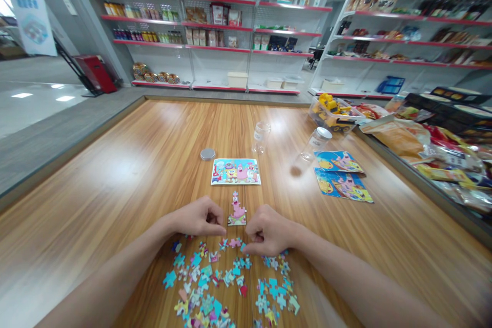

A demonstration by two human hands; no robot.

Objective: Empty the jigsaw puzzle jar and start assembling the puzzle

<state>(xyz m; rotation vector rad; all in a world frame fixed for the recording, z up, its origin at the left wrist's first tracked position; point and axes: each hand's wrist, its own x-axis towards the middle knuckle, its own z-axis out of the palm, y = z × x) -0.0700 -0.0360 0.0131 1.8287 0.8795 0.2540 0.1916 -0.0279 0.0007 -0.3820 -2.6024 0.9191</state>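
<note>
My left hand [202, 217] rests low over the wooden table with its fingers curled in and its thumb toward the middle; I see nothing in it. Opposite it, my right hand [269, 230] is closed too, its thumb tip beside a small light-blue puzzle piece [243, 247]; whether it grips anything is hidden. Between the hands lies a joined strip of pink puzzle pieces [237, 211]. A loose pink puzzle piece [234, 242] is just below it. Many loose puzzle pieces [207, 305] spread nearer to me. Beyond the strip is a cartoon picture card [236, 172].
A clear jar [261, 138] stands behind the card, with a silver lid [208, 154] to the left. Another lidded jar [315, 143] and cartoon sheets [342, 177] are right. A tub of yellow toy vehicles [333, 113] and packaged snacks [442, 148] line the right edge.
</note>
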